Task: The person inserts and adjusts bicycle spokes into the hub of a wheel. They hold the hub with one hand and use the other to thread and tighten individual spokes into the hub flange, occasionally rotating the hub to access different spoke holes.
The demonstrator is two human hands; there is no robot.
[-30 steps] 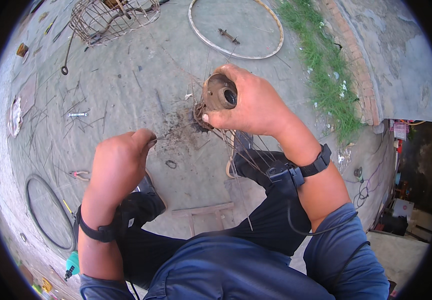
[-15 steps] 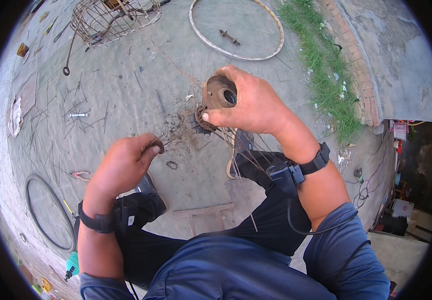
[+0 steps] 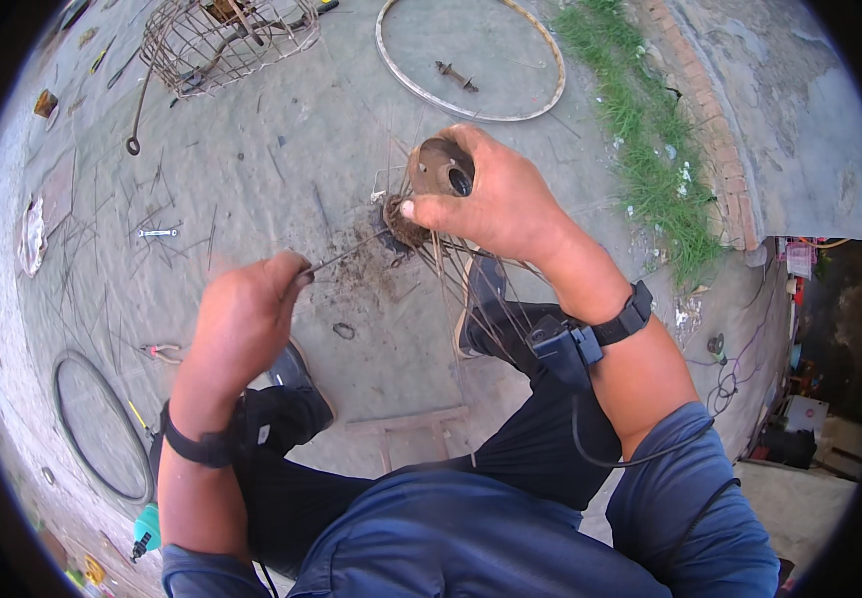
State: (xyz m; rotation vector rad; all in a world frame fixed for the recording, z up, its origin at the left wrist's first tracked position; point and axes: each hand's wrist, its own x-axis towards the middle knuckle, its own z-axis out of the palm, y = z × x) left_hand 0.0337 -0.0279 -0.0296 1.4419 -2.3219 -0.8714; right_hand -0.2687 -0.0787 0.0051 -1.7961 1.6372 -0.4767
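A thin spoke point(image 3: 343, 255) is pinched between the closed fingers of the left hand point(image 3: 242, 321), its far end reaching the rusty hub point(image 3: 438, 169). The hub is gripped in the right hand point(image 3: 496, 199), fingers wrapped about its flange, above a tangle of loose spokes. Spoke removal appears to be in hand; a straight draw clear of the flange is judged necessary next. The spoke's seating is hidden. Beyond the fingers a bare rim point(image 3: 471, 60) and wire basket point(image 3: 222, 40) lie on the concrete floor point(image 3: 282, 159).
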